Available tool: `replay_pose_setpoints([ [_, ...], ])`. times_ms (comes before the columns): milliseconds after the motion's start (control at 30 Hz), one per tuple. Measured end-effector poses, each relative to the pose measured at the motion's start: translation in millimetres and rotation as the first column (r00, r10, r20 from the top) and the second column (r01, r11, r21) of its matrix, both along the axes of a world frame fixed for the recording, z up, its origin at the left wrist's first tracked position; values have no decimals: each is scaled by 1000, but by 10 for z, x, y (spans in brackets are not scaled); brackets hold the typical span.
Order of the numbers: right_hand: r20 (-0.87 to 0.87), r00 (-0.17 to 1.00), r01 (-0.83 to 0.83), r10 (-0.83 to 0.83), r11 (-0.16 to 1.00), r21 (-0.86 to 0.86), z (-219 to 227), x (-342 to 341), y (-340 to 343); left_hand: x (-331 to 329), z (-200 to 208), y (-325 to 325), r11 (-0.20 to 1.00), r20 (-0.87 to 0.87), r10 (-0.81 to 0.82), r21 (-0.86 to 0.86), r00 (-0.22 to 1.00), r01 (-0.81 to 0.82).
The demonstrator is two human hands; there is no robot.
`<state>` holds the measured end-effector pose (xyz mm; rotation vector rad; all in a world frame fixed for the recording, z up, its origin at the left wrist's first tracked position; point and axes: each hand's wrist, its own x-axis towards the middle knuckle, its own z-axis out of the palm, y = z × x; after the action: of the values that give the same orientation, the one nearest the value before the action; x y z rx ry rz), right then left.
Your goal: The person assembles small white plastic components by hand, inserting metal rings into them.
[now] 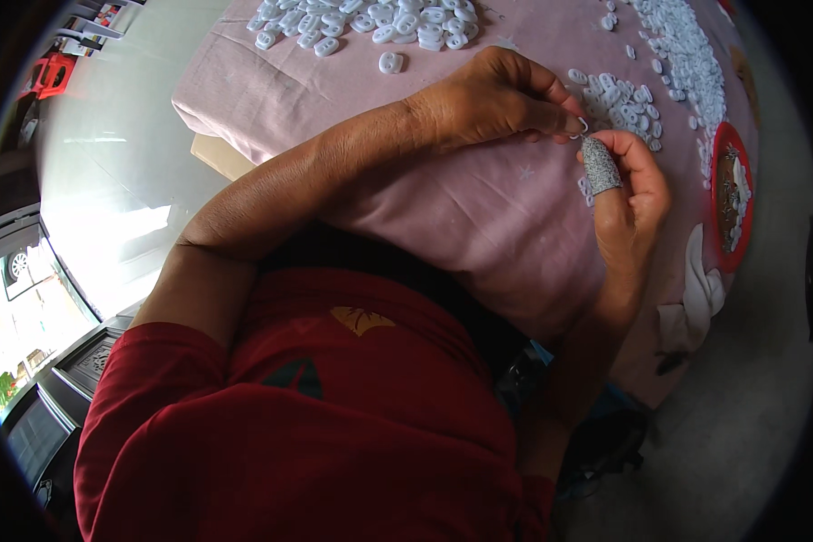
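A red shirt [334,443] is worn below the grip. A curved white piece [584,125] is pinched by the left hand [501,101], beside the right hand [635,194], whose hold cannot be told. Fitting seems under way; careful alignment seems called for.

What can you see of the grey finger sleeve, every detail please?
The sleeve is a short, tapered tube, speckled dark and light grey, and looks like fabric. It fits closely over the outer part of the thumb on the right hand, tip pointing away from the wearer, next to a small white piece; whether they touch is unclear.
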<state>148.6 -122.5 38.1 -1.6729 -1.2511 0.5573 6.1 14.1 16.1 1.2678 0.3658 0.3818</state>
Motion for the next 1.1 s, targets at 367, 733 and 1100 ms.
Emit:
replay_pose_setpoints([
  [367, 202, 979, -3, -27, 989, 150, -98, -29, 34, 11, -38, -6, 997, -41, -47, 52, 998, 50],
  [733, 211, 977, -19, -33, 972, 236, -170, -72, 73, -11, -21, -40, 995, -57, -9, -95, 998, 3],
  [1100, -43, 999, -1, 9, 984, 180, -62, 6, 61, -4, -3, 8, 997, -73, -34, -76, 997, 29],
])
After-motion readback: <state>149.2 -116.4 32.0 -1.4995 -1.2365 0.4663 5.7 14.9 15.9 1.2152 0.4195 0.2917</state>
